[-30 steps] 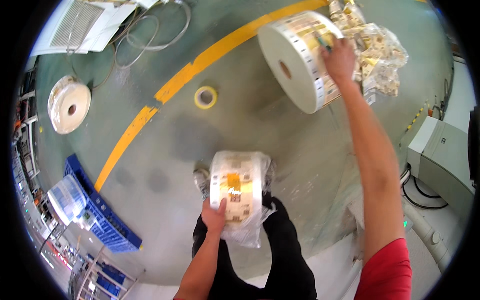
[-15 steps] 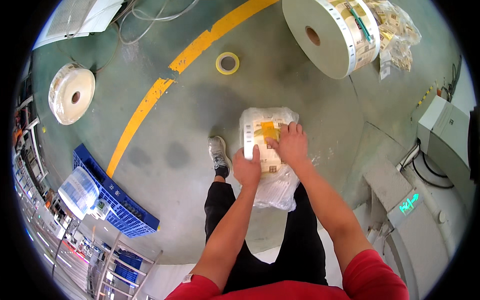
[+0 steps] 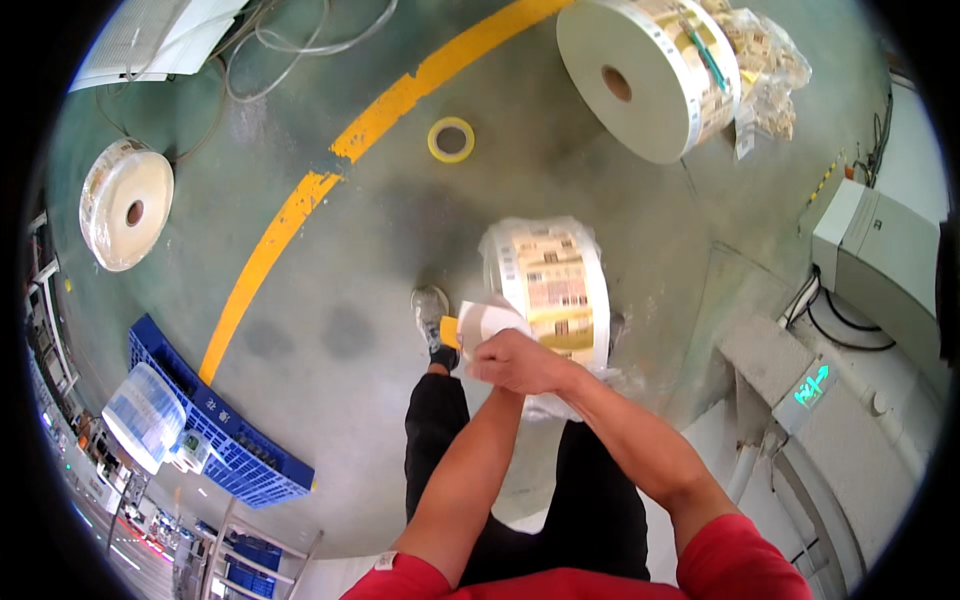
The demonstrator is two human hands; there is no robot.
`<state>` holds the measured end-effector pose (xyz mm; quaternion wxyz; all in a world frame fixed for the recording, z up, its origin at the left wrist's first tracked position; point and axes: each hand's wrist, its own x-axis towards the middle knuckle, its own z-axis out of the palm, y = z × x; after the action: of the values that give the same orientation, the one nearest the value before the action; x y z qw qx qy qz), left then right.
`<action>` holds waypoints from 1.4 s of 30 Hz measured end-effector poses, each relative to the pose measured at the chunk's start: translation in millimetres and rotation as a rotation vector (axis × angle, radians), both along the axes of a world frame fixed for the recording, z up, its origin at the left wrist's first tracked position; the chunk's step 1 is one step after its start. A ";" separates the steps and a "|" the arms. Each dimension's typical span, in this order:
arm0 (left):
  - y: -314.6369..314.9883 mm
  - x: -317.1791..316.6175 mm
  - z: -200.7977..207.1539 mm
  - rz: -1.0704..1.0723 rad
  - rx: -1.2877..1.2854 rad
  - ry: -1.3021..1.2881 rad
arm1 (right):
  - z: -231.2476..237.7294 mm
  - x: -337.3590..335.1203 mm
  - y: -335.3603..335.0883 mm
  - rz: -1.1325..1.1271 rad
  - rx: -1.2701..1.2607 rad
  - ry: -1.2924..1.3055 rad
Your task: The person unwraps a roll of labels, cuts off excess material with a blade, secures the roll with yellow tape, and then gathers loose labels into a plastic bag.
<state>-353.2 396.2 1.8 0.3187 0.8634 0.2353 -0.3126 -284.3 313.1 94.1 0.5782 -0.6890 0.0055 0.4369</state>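
Note:
In front of me on the floor, between my legs, stands a roll of printed label film (image 3: 560,285), with clear plastic wrap (image 3: 565,225) around its sides. My right hand (image 3: 525,360) has crossed over to the roll's left side and is closed on a white-backed loose end of film (image 3: 488,320). A yellow tape tab (image 3: 450,332) sticks out from that end. Just beneath the right hand is my left hand (image 3: 484,372), mostly covered, its fingers hidden.
A yellow tape roll (image 3: 451,140) lies ahead. A large film roll (image 3: 625,85) with a green pen on it stands far right; a smaller roll (image 3: 130,208) lies far left. Blue crates (image 3: 225,420) stand left. Grey boxes (image 3: 880,245) and cables are at right.
My right hand moved left and down across the left one. The film end with the yellow tape came off the roll's top, and the wrap now sits lower on the sides.

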 end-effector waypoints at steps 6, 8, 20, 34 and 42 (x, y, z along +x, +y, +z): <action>-34.4 79.3 31.8 0.021 0.081 0.013 | 47.8 -1.6 -85.5 -0.201 -0.457 -0.058; -41.1 97.6 27.1 0.038 0.014 0.064 | 25.2 -20.9 -74.2 -0.061 -0.715 -0.387; -20.8 210.4 -55.9 -0.083 -0.211 0.300 | 14.8 -295.8 -88.1 -0.647 -0.030 0.659; -18.4 174.2 -17.6 -0.210 -0.142 0.085 | -254.4 -77.3 -330.6 -0.214 -1.074 -0.115; 24.1 3.1 24.9 -0.151 -0.356 -0.183 | -213.9 -90.3 -258.3 -1.110 -0.094 0.679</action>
<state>-350.1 420.3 26.7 0.4617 0.8335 0.0809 -0.2924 -374.7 54.8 -119.8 0.6533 -0.4321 0.5619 0.2661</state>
